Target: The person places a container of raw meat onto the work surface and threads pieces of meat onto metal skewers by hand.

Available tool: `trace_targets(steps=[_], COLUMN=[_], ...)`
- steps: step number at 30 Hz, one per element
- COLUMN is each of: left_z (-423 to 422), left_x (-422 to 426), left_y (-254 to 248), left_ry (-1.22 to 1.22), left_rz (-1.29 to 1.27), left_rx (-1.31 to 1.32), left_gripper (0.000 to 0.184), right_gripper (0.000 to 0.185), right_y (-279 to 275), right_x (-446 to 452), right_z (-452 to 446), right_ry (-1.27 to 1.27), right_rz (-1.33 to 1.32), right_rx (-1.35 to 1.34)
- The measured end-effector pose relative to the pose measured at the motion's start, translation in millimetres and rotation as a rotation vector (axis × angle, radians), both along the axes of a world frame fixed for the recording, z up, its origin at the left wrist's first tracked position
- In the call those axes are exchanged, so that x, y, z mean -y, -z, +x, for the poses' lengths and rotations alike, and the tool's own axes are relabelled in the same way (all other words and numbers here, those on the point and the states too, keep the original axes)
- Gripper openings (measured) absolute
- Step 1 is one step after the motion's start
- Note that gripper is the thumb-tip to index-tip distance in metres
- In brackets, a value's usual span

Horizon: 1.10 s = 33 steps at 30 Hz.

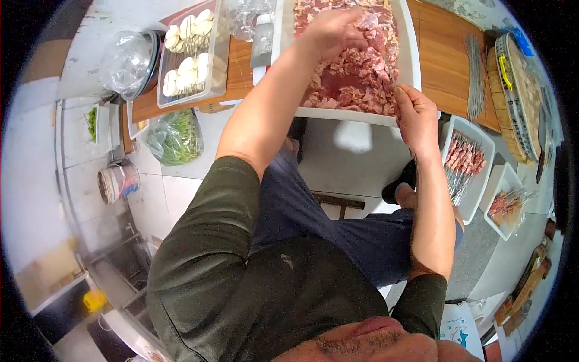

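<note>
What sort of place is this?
Probably a small food-preparation kitchen where meat is skewered. There is raw cut meat in a white tub, a bundle of thin metal skewers, and already skewered meat nearby.

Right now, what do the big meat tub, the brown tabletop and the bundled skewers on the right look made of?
Meat tub: probably plastic, from its smooth, opaque white walls.
Tabletop: wood or wood-look laminate, smooth, with brown grain showing; I can't tell which.
Skewers: likely bare metal, thin and straight with a dull grey finish.
</note>
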<state>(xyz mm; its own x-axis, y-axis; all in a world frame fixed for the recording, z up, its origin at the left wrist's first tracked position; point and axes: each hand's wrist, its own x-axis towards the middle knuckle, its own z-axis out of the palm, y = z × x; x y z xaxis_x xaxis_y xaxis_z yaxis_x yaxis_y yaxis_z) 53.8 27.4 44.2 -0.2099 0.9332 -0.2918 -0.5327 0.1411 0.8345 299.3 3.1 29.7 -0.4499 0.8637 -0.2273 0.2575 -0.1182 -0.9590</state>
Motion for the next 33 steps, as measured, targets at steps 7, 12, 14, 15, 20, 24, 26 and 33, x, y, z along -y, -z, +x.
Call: trace_targets(steps=[7,12,14,15,20,24,26,33], left_z=[-66,-62,-52,-50,-66,-63,-65,-57], left_x=[0,11,6,6,0,5,2,0], left_y=[59,97,98,98,99,74,67,46], left_ry=[0.359,0.503,0.52,0.498,0.306,0.013,0.029,0.026], left_rz=[-0.441,-0.34,-0.416,-0.427,-0.372,-0.142,-0.051,0.149], left_rx=[-1.493,-1.775,-1.844,-1.827,-1.615,-0.428,-0.252,-0.016], left_gripper=[0.032,0.031,0.034,0.03,0.021,0.025,0.026,0.03], right_gripper=[0.024,0.024,0.024,0.025,0.026,0.027,0.026,0.026], right_y=[-7,-1,-4,-3,-6,-4,4,12], right_x=[-2,-5,-3,-4,-6,-5,-3,5], right_z=[12,22,26,28,39,42,42,39], right_ry=[0.041,0.008,0.019,0.02,0.045,0.021,0.0,-0.09], right_rz=[0.05,0.123,0.089,0.098,0.095,0.14,0.145,0.102], right_rx=[-0.047,0.011,0.008,0.009,0.027,0.059,0.049,0.049])
